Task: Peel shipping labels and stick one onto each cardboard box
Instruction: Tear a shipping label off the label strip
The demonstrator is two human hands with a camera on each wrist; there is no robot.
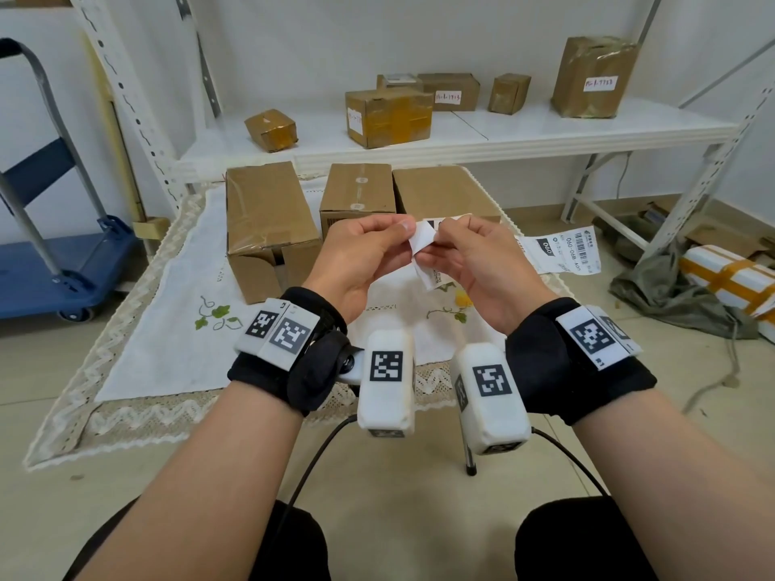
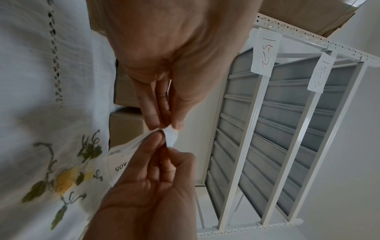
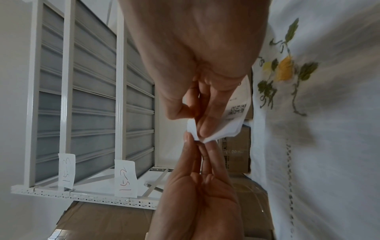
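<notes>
I hold a white shipping label up in front of me over the table. My left hand pinches one curled corner of the label between thumb and fingers. My right hand pinches the label right beside it, and the printed side with a QR code runs along its palm. Behind the hands three cardboard boxes stand on the cloth: a tall left box, a middle box and a right box. Whether the backing has separated is hidden by the fingers.
A second printed label lies at the table's right edge. The white embroidered tablecloth covers the low table. The white shelf behind carries several labelled boxes. A blue cart stands left, and a wrapped parcel lies on the floor right.
</notes>
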